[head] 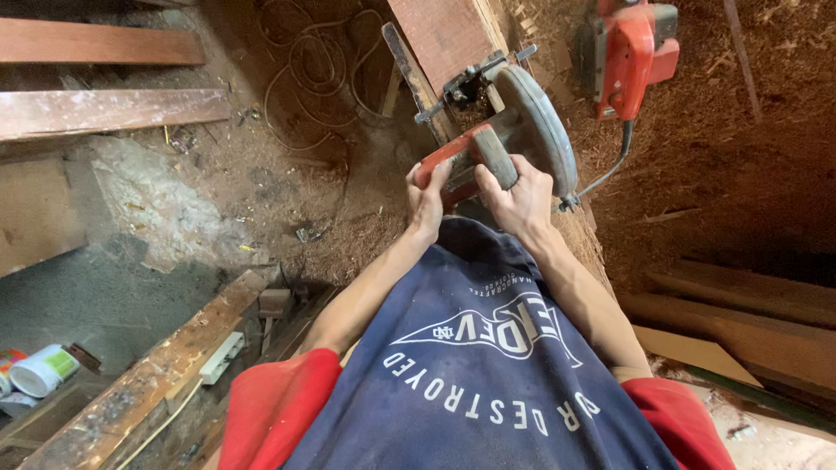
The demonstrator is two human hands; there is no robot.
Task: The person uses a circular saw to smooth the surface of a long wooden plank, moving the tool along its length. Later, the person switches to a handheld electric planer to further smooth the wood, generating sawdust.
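Hands both on circular saw point(505, 130), held just in front of the torso. Left hand point(427, 202) wraps the red front handle; right hand point(521, 198) clenched on the grey rear grip. Saw sits over a reddish plank point(444, 35), probably resting on it. Second red power tool point(631, 52) lies in sawdust nearby.

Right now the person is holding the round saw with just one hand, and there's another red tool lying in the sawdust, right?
Not quite. The head view shows both hands on the circular saw: the left hand grips its red part and the right hand holds the handle. The rest is right: another red power tool lies in the sawdust.
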